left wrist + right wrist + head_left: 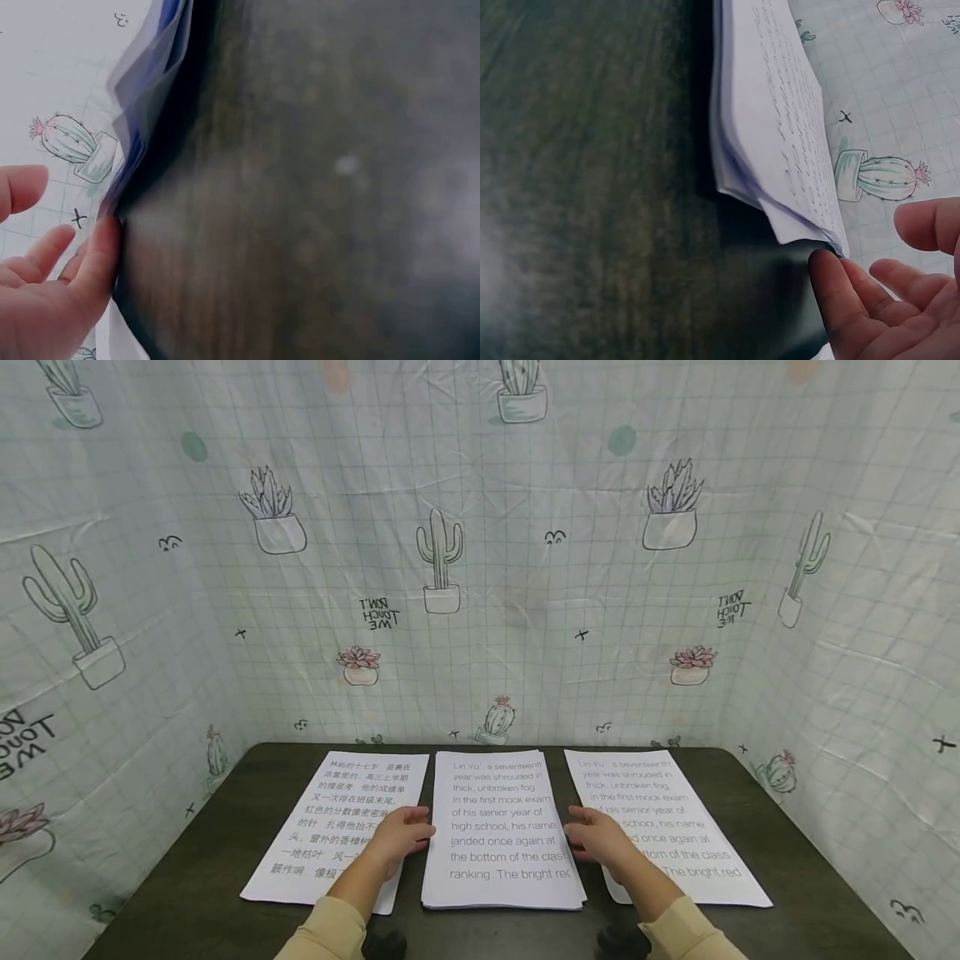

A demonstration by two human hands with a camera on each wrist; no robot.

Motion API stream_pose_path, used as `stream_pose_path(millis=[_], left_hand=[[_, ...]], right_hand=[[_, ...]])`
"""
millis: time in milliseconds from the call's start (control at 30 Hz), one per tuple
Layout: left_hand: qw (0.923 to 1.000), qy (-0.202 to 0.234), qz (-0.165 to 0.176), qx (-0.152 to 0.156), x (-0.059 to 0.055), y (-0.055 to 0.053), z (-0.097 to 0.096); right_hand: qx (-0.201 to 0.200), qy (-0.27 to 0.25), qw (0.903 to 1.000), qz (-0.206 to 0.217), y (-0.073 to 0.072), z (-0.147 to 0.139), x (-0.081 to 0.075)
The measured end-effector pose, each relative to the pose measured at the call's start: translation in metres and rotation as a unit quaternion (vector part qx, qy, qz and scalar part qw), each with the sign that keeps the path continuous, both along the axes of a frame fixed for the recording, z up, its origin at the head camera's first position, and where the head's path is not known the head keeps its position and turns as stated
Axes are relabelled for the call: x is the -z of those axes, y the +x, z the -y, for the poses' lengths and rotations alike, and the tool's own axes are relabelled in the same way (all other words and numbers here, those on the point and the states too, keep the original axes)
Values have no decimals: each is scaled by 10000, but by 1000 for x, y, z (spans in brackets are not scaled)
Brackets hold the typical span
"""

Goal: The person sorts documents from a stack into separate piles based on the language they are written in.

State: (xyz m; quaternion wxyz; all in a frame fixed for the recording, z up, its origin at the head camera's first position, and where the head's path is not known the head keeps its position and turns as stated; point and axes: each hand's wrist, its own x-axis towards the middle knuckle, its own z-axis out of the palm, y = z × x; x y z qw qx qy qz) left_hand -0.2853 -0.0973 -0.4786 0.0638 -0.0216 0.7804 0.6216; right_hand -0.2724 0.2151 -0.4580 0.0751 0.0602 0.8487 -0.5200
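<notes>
Between my two hands lies a stack of white paper sheets (498,814) printed in large English text. Its pages are slightly fanned at the front and right edges. My left hand (401,839) is beside its left edge, over part of the left paper sheet (341,802). The left wrist view puts those fingertips (107,229) right at the sheets' edge, thumb apart. On the other side, my right hand (600,839) has its fingertips (823,262) at the stack's corner in the right wrist view, thumb raised away. Neither hand grips the paper.
The left sheet carries Chinese characters. More English-printed paper (667,810) lies to the right, partly covered by my right hand and forearm. All three lie on a dark wooden table (202,852). A cactus-print cloth (495,568) stands around its back and sides.
</notes>
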Motion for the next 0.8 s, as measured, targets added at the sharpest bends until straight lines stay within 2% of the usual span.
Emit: stream_pose_path(millis=[367,567,800], left_hand=[[9987,-364,234,270,-4,9,3],[9980,-562,172,213,-1,9,0],[9976,-668,168,101,-2,8,-4]], right_hand=[[18,-51,9996,263,6,0,5],[25,88,9993,363,8,1,7],[1,215,9994,271,7,2,11]])
